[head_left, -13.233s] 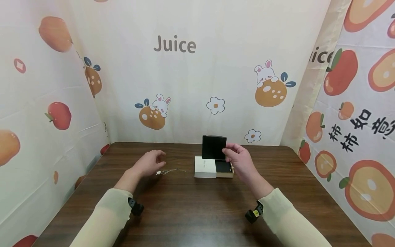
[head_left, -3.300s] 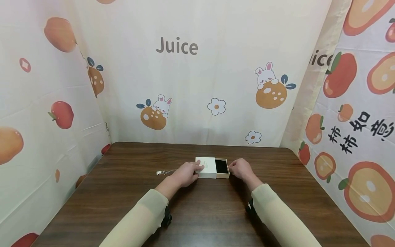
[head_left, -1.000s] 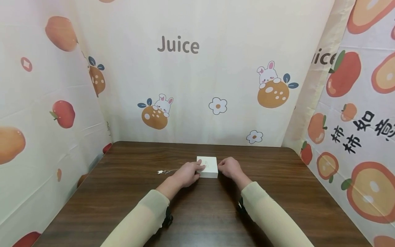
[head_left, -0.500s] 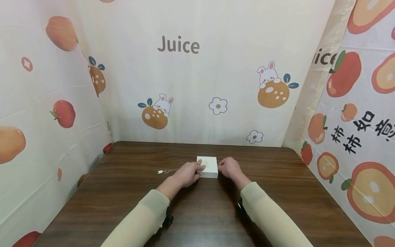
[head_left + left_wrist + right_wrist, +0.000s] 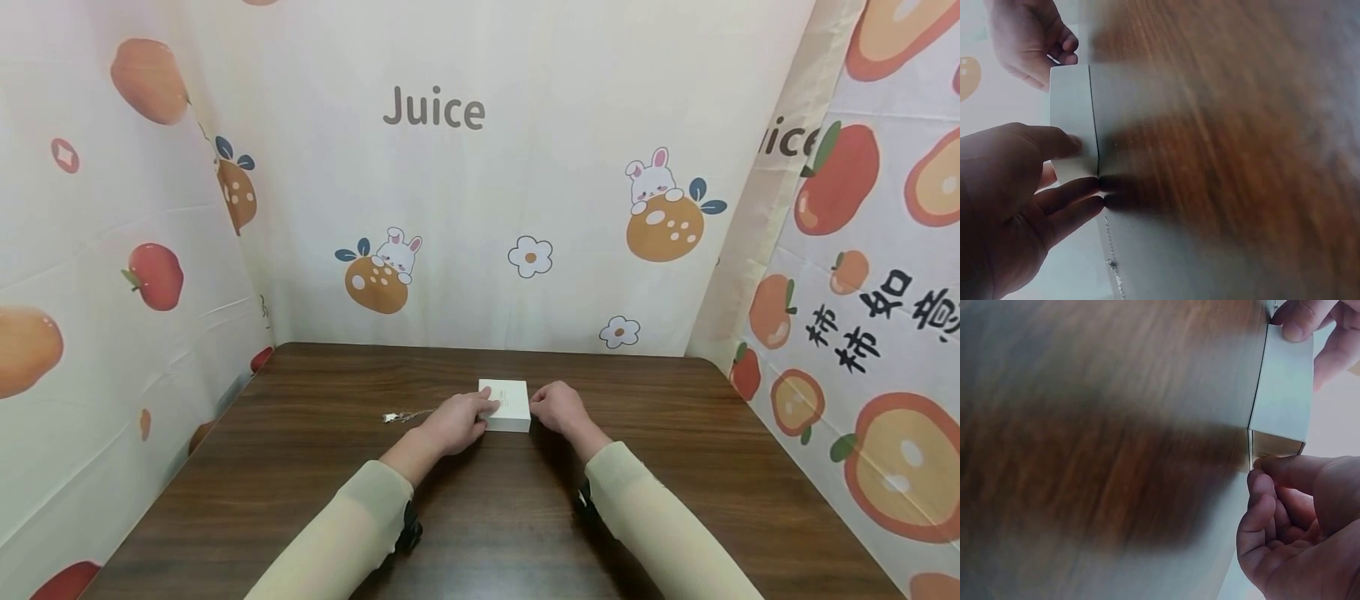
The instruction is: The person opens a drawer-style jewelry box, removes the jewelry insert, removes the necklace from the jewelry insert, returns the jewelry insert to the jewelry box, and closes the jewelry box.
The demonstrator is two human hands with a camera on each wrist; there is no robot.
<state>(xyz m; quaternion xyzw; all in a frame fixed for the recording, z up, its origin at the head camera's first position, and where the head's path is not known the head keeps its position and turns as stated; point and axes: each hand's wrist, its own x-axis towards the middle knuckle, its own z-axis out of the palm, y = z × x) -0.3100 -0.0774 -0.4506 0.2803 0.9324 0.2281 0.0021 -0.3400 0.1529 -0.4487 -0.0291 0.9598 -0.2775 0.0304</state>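
A small white drawer box lies on the brown table, its drawer pushed into the sleeve. My left hand grips the left end, thumb against the near side and fingers over the top. At the right end, my right hand has its fingers curled; in the right wrist view its thumb and forefinger pinch a tiny pull tab right at the drawer's end, mostly hidden by the fingertips. Left of the box lies a thin silver chain with a small pendant, its right end passing behind the left hand.
The wood-grain table extends around the box on all sides. A fruit-printed curtain hangs behind the far edge and along both sides. Dark wrist cameras sit at the cuffs of the sleeves.
Earlier the right hand held up a black square insert and the left was near the chain. Since then the drawer has slid leftward into the sleeve. Over the last second, nothing visibly moved.
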